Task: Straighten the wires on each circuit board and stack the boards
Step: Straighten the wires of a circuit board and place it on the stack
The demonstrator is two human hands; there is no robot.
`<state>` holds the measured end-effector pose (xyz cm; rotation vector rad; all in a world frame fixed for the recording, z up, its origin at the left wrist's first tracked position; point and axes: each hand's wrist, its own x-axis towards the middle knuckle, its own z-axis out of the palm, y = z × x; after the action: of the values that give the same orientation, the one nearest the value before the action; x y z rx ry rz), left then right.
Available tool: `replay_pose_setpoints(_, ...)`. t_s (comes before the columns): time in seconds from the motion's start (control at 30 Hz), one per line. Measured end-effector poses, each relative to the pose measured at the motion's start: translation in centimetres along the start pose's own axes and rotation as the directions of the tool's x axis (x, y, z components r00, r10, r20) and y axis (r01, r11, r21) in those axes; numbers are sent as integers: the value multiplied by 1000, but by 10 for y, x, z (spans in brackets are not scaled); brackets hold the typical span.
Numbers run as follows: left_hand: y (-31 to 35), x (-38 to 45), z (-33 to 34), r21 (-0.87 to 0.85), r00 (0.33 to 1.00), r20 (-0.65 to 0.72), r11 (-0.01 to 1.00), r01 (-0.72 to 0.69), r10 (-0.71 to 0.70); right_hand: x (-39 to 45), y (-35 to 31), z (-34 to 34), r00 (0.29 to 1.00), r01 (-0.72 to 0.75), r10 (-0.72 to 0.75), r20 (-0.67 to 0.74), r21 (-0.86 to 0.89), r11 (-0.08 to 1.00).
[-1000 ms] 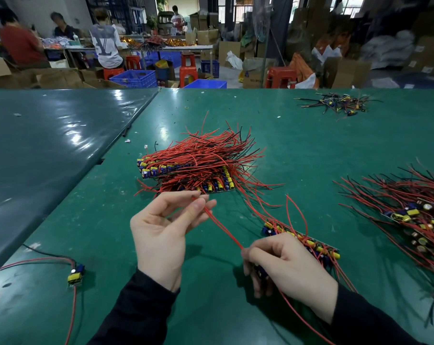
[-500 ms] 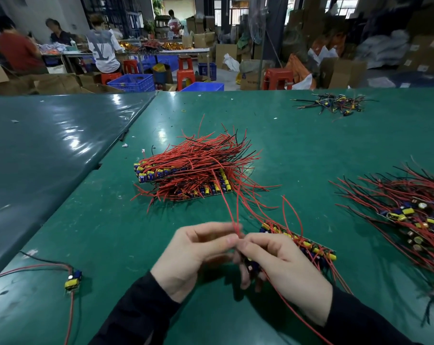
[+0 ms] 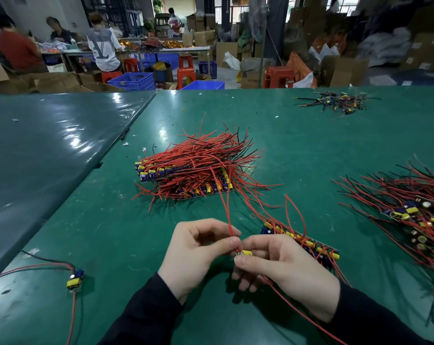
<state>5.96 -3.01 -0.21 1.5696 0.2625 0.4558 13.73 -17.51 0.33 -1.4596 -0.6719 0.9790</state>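
Note:
A strip of circuit boards with yellow and blue parts lies on the green table just right of my hands. My right hand holds its near end, fingers curled round a yellow part. My left hand pinches a red wire at its base beside the right thumb; the wire rises towards the stack. A stack of boards with many red and black wires lies beyond my hands, mid-table.
A heap of wired boards lies at the right. One small board with red and black leads sits near left. A small tangle of parts lies far right. People work at tables beyond.
My left hand slid back along the red wire from its far end to its base and now pinches it next to my right hand. The right hand has lifted the strip's near end slightly.

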Motion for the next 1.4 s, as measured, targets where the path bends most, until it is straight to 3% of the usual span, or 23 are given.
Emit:
replay_pose_setpoints(0.1, 0, 0, 0, -11, 998, -63, 1000, -10, 9, 0, -1, -1, 999, 44, -44, -1, -2, 999)
replay_pose_setpoints(0.3, 4, 3, -5, -330, 965, -17, 913, 241, -261, 0, 0, -1, 998, 63, -62, 32, -26, 998)
replay_pose_setpoints(0.53, 9, 4, -12, -471, 969, 50, 850, 236, -242, 0, -5, 1, 994, 5, -24, 111, 164, 987)
replay_pose_setpoints(0.77, 5, 0, -9, -253, 966, 227, 950, 182, -124, 0, -7, 1, 992, -60, 31, 120, 241, 969)
replay_pose_setpoints(0.93, 8, -3, -6, -237, 940, 321, 951, 199, -117, -3, -10, -5, 961, -201, 128, 246, 297, 933)
replay_pose_setpoints(1.1, 5, -4, 1, -236, 984, 177, 971, 39, 4, -1, -9, -6, 967, -223, 162, 194, 352, 909)
replay_pose_setpoints(1.4, -1, -5, 12, -242, 999, 21, 969, 46, -42, 4, -6, -8, 985, -165, 142, 101, 285, 944)
